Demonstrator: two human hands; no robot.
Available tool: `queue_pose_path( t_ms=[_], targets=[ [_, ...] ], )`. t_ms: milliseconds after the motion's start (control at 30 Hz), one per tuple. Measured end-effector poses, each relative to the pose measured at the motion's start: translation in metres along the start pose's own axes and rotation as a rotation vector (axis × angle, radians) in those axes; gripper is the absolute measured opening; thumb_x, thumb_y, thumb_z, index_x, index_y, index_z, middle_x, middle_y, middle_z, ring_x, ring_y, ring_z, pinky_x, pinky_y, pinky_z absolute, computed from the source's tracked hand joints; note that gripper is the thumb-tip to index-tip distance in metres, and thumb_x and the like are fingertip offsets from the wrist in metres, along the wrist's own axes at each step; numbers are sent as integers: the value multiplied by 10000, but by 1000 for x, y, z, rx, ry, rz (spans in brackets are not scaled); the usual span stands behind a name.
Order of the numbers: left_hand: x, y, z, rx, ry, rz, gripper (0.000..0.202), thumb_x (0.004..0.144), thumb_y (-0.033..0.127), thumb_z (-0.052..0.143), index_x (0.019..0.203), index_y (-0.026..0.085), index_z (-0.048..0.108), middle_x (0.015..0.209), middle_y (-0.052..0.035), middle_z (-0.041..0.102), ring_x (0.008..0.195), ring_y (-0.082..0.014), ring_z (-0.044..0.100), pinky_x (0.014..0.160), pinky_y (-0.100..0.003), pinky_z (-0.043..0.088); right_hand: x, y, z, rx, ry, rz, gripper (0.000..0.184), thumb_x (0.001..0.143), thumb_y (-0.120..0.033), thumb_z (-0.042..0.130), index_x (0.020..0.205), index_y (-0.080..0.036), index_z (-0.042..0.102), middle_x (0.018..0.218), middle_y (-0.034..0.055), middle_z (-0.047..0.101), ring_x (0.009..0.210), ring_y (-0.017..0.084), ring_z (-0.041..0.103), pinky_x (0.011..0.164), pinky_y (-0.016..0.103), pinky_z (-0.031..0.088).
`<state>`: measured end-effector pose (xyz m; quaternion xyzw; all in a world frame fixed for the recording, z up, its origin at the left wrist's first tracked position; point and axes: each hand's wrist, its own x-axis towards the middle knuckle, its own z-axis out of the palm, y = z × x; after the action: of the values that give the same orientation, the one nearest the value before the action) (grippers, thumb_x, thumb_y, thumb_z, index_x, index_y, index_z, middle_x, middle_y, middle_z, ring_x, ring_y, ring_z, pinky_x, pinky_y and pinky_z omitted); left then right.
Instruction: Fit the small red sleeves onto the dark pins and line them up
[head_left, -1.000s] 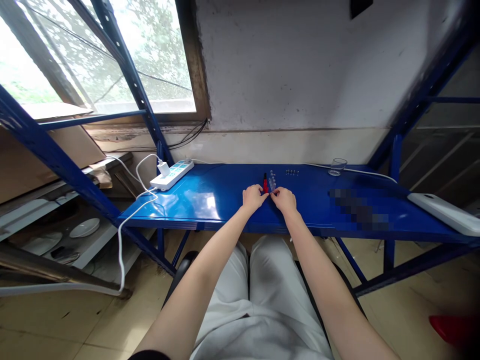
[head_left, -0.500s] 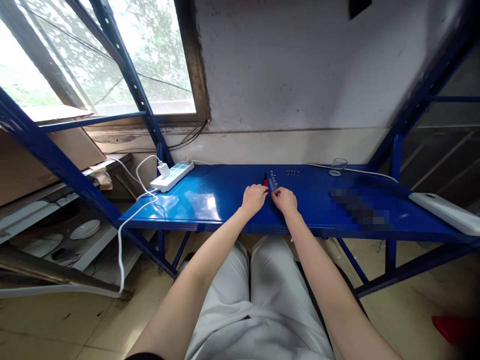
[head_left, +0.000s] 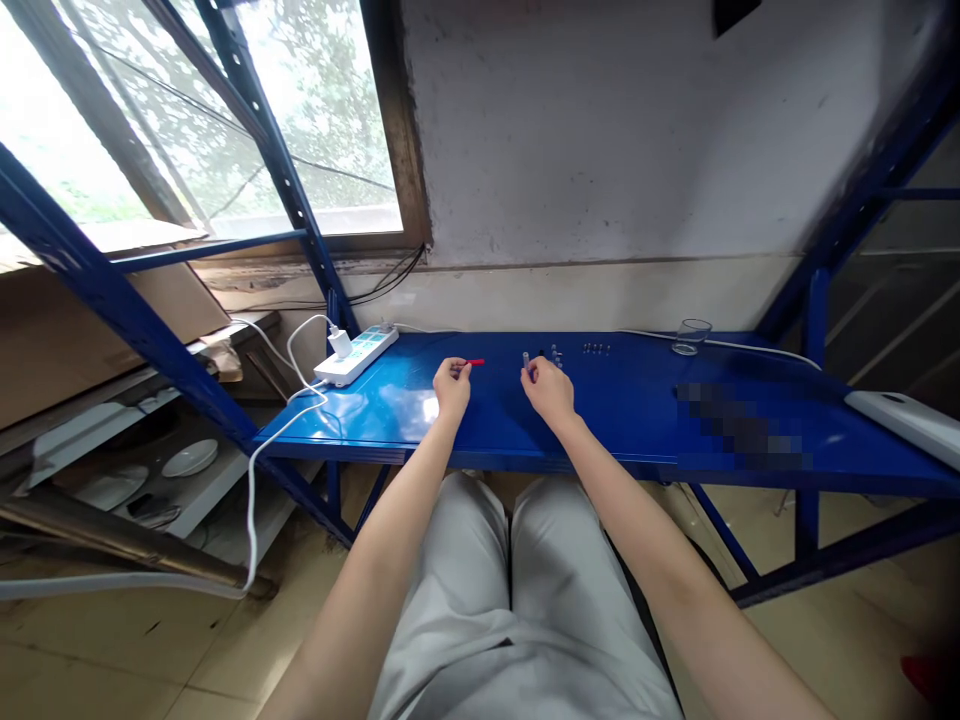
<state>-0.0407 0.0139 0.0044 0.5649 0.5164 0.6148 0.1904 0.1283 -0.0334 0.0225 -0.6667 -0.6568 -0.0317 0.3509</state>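
My left hand [head_left: 453, 388] is closed around a thin red pen-like stick [head_left: 475, 362], which points right, level above the tabletop. To its right, my right hand [head_left: 551, 392] pinches a small clear tube [head_left: 526, 359], held upright at the fingertips. Just beyond the right hand, several small clear tubes [head_left: 556, 352] stand in a cluster, partly hidden by that hand. A small black piece [head_left: 541, 352] shows beside them, too small to make out. Several tiny pale pieces [head_left: 597, 348] lie in a row behind and to the right.
The blue metal table [head_left: 495, 430] runs along the wall. A white power strip [head_left: 357, 354] with a plugged-in charger lies at its left. On the right are a clear glass [head_left: 691, 338], a blurred-out dark object [head_left: 742, 425] and a white device [head_left: 911, 425]. Blue posts frame both ends.
My left hand has moved left, carrying the red stick away from the tubes. My right hand has taken a clear tube out of the cluster and shifted slightly left. The view has shifted a little.
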Motion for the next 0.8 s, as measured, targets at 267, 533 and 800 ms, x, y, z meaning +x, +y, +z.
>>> queue_pose_path(
  t_ms=[267, 533, 800],
  targets=[
    [-9, -5, -9, -81, 62, -6, 76, 747, 219, 573, 778, 150, 571, 729, -27, 587, 672, -117, 540, 674, -243, 443, 15, -43, 41, -157, -199, 24, 183, 882, -193, 394, 972, -140, 545, 918, 123, 642, 846, 203, 611, 647, 259, 409],
    [-12, -1, -10, -62, 9, 24, 29, 747, 188, 568, 761, 162, 570, 725, -27, 594, 669, -118, 545, 658, -241, 450, 7, -41, 44, -224, -231, -71, 215, 889, -177, 353, 984, -131, 541, 932, 124, 645, 875, 202, 602, 662, 263, 434],
    [-13, -7, -7, 33, 0, 206, 160, 813, 248, 511, 909, 172, 614, 835, -61, 634, 751, -146, 579, 706, -273, 472, 4, -43, 42, -244, -249, -83, 208, 882, -165, 362, 992, -127, 534, 928, 131, 643, 894, 200, 600, 688, 258, 436]
  ],
)
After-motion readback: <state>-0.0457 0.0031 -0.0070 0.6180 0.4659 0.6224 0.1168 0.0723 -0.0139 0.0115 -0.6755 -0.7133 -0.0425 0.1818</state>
